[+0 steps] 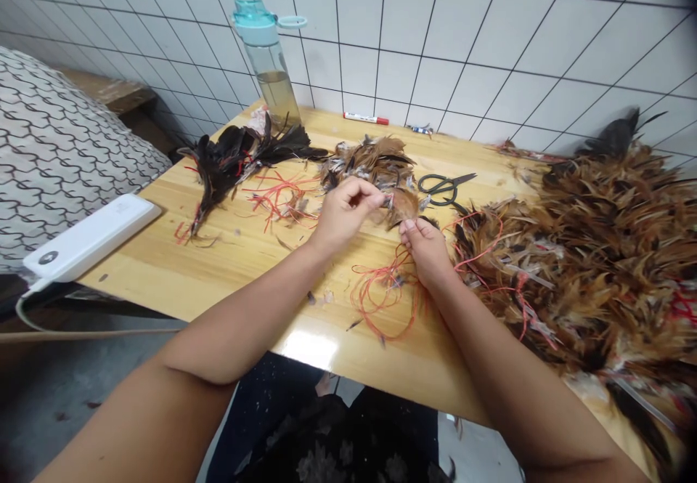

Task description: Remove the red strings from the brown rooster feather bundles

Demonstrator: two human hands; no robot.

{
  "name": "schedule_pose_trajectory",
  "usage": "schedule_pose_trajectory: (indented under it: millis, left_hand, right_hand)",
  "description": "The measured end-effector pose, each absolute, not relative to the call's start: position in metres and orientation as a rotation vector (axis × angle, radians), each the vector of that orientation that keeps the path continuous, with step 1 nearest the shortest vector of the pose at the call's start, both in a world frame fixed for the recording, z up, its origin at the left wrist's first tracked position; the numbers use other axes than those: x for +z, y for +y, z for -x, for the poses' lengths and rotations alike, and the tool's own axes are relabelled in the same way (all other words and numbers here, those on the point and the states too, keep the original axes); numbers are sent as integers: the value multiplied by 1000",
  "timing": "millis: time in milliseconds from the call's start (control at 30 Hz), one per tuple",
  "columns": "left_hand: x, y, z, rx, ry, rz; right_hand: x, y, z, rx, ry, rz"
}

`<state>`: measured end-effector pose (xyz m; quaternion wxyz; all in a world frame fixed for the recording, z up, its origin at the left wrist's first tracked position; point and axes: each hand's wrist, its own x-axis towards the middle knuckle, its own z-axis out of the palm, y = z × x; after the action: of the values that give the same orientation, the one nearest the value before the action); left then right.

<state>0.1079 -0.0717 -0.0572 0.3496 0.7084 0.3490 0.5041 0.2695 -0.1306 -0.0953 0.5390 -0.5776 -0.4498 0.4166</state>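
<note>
My left hand (344,216) and my right hand (427,249) meet over the middle of a wooden table (218,265). Both pinch a small bunch of brown feathers (404,205) between their fingertips. Loops of red thread (384,295) lie on the table just under my right hand. A heap of brown feathers (375,162) sits right behind the hands. Black scissors (443,185) lie just beyond them, untouched.
A big pile of brown feathers (593,250) covers the table's right side. Black feathers (234,156) and more red thread (280,196) lie at the left, near a water bottle (269,62). A red-capped marker (366,118) lies by the tiled wall. A white power bank (90,236) overhangs the left edge.
</note>
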Motion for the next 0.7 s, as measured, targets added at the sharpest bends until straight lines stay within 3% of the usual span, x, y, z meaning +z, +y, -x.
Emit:
schedule_pose_trajectory:
  millis: [100,267,500,700]
  left_hand:
    - [-54,-62,-97,1313,832,-1635]
    - [-44,-60,-88,675,510,-1988]
    - [-69,-47,-99,1021,911,-2384]
    - [-71,-21,-131,712,884,-2973]
  right_hand:
    - [-92,-130,-274,1037,-908,1281]
    - [-85,-128,-282,1066,-794,1128]
    - [-88,-127,-281,1065,-797,1109]
    - [-91,-127,-277,1076,-742,1011]
